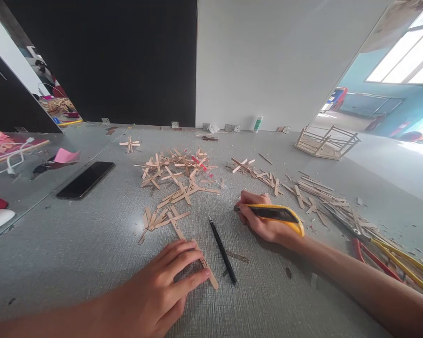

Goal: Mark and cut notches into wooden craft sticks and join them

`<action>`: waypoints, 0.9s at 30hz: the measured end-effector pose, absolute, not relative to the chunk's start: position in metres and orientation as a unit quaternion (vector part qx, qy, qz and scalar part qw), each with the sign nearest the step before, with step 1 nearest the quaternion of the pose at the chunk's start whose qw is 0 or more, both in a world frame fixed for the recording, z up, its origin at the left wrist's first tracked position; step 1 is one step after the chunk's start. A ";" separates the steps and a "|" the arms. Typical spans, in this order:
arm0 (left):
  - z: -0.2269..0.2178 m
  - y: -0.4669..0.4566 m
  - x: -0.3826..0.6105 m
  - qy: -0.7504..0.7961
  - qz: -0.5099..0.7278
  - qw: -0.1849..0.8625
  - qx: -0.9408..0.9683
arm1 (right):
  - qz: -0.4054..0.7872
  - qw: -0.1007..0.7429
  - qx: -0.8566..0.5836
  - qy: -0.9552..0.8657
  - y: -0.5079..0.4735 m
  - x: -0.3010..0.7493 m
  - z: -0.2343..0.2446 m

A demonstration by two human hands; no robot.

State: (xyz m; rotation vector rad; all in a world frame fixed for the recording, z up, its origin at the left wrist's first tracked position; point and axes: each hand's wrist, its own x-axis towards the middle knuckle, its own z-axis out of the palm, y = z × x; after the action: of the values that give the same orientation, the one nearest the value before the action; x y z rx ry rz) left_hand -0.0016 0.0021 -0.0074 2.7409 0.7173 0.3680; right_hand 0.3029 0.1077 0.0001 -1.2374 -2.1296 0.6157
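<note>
Stick (204,263) lying flat on the table (91,263) under the loosely spread, unclenched fingers of the left hand (167,286), presumably against slipping, with a yellow cutter (277,213) grasped near its nose in the right hand (260,221), probably for control.

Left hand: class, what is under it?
A wooden stick with dark markings lies partly under the left hand; its rounded near end shows. Fingers hide parts of it; anything further beneath cannot be seen.
</note>
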 end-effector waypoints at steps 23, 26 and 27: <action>-0.008 0.002 -0.003 0.260 0.159 0.146 0.941 | 0.220 0.317 -0.478 -0.789 0.105 0.302 -0.006; -0.006 0.003 -0.002 0.255 0.155 0.144 0.944 | 0.217 0.322 -0.472 -0.791 0.105 0.301 -0.007; -0.006 0.003 -0.001 0.253 0.155 0.143 0.944 | 0.217 0.324 -0.469 -0.792 0.106 0.302 -0.007</action>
State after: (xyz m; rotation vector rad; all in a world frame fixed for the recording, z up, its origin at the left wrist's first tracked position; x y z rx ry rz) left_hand -0.0011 0.0028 -0.0060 2.7227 0.7291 0.4468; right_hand 0.3017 0.1058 -0.0073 -1.2301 -2.0777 0.5695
